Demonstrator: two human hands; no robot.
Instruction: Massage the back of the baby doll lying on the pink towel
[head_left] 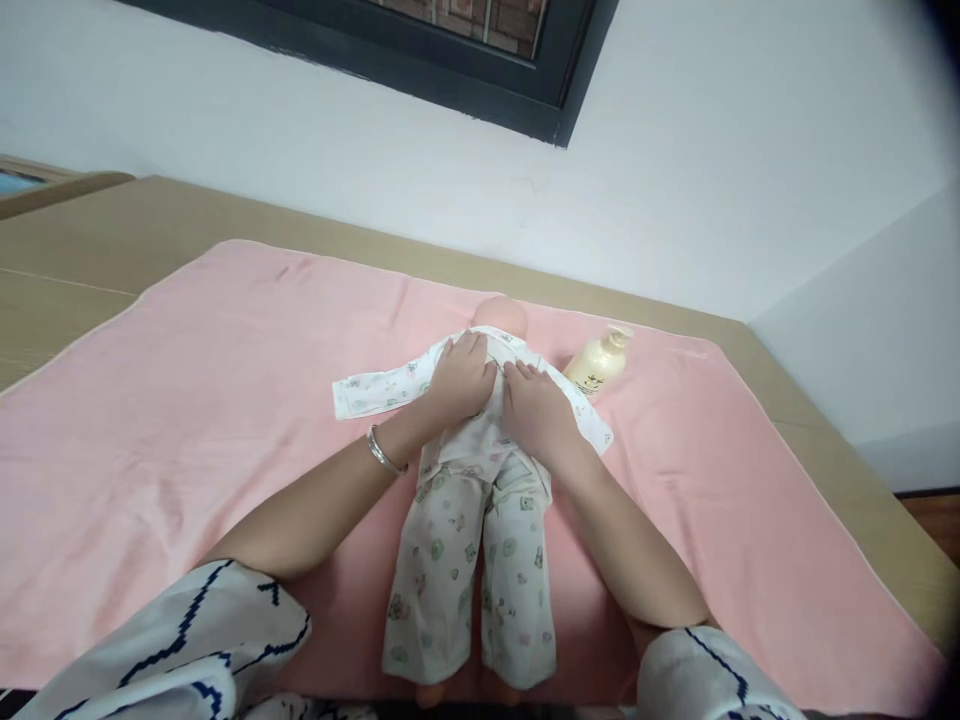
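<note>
Doll (465, 540), printed cotton, prone on plush pink towel (187, 400); left hand (461, 378), right hand (534, 412) flat, grip released.

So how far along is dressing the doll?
Done: the trousers cover both legs of the doll. In hand: the left hand and right hand lie flat, side by side, on the top at the torso. Left: the sleeve beside the left hand lies flat on the pink towel, seemingly empty; any fastening is hidden under the hands. The bottle lies untouched nearby.

Doll (469, 520) on towel (187, 400), bottle (598, 362) beside.
</note>
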